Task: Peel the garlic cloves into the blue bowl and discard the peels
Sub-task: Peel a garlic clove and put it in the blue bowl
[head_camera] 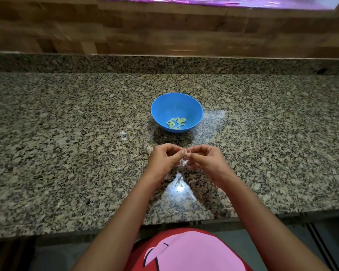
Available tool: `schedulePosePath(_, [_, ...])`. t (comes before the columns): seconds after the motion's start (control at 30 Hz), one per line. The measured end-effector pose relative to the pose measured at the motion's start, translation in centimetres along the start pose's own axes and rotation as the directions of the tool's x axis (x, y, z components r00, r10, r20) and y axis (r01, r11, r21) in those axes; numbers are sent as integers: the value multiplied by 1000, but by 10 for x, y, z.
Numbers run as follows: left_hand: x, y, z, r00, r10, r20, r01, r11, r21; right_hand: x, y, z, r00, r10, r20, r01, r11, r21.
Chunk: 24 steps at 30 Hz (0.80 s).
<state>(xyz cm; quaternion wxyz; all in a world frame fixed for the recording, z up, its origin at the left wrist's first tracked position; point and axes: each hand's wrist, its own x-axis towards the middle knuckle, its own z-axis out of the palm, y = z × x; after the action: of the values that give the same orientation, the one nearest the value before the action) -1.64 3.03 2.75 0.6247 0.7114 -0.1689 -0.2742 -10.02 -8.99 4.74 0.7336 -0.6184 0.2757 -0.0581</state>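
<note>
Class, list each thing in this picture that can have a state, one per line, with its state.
blue bowl: upright on the counter, holding peeled cloves.
peeled cloves: lying in the bowl's bottom.
garlic clove: pinched between both hands, peel hanging off.
left hand: fingers pinch the clove.
right hand: fingers pinch the clove.
unpeeled garlic: lying beside the left hand.
peel scraps: loose on the counter.

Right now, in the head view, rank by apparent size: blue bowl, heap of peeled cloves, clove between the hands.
1. blue bowl
2. heap of peeled cloves
3. clove, pinched by left hand and right hand; largely hidden, so third is unsure.
</note>
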Motion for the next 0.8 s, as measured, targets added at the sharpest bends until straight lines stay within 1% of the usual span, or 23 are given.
schedulePosePath(0.07, [0, 1, 1, 1000, 11, 9, -12, 999, 33, 0, -3, -2, 1000, -7, 21, 8, 999, -49])
schedulePosePath(0.17, [0, 6, 4, 999, -21, 30, 22, 999, -35, 0, -5, -4, 999, -20, 43, 24, 996, -89])
schedulePosePath(0.3, [1, 9, 5, 995, -88, 47, 90, 995, -51, -2, -3, -2, 998, -46, 53, 51, 995, -89])
schedulePosePath(0.43, [2, 6, 7, 980, -191, 56, 196, 975, -105, -3, 1, 4, 995, -98, -19, 98, 995, 21])
schedulePosePath(0.53, [-2, -1, 2, 983, -182, 21, 181, 983, 31, 0, 2, 1, 995, -57, -84, 76, 965, 250])
schedulePosePath(0.57, [-4, -1, 0, 984, -178, 20, 177, 984, 38, 1, 3, 0, 995, -43, -88, 68, 953, 296])
schedulePosePath(0.6, [-6, -1, 0, 985, -172, 32, 172, 985, 0, 1, 4, -1, 995, -38, -91, 64, 952, 299])
schedulePosePath(0.67, [-8, 3, 4, 986, -151, 69, 160, 975, -153, 1, 7, 1, 993, -49, -104, 74, 963, 260])
schedulePosePath(0.7, [-9, 5, 6, 988, -139, 63, 149, 966, -212, -1, 9, 3, 992, -60, -113, 87, 965, 246])
schedulePosePath(0.8, [-7, 7, 11, 992, -129, -13, 121, 957, -262, -4, 13, 9, 984, -115, -135, 139, 971, 192])
